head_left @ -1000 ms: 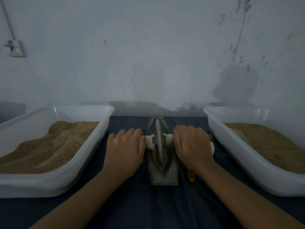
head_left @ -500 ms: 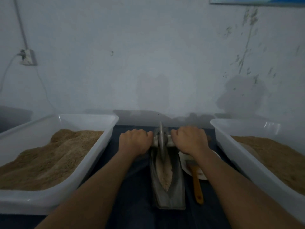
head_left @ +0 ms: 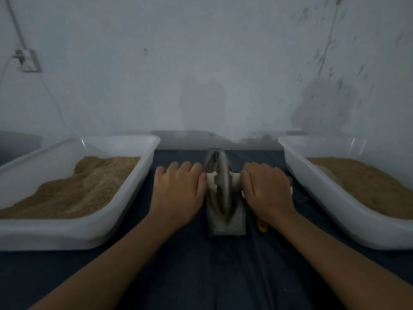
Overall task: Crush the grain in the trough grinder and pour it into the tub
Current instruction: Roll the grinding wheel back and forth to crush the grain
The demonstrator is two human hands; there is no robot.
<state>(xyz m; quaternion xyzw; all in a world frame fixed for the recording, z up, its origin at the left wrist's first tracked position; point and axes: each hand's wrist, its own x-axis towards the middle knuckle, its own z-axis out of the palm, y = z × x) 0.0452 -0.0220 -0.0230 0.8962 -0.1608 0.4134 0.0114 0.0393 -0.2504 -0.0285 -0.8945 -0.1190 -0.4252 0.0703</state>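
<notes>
Grinder [head_left: 225, 211] sits mid-worktop [head_left: 201, 276], its wheel [head_left: 223, 182] upright in the trough. Left hand [head_left: 178, 193] and right hand [head_left: 266, 193] each hold a closed grip on the white axle [head_left: 211, 179] either side of the wheel. Grain-filled tubs flank the grinder: one left [head_left: 134, 175], one right [head_left: 312, 182].

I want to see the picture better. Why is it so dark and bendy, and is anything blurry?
Head view: the light is dim and bluish, so colours look grey. The wide lens bends the edges, so the left tub and right tub splay outward. The grinder wheel looks smeared, the hands fairly sharp. Soft shadows sit on the wall behind. Small glints shine on both tub rims.
</notes>
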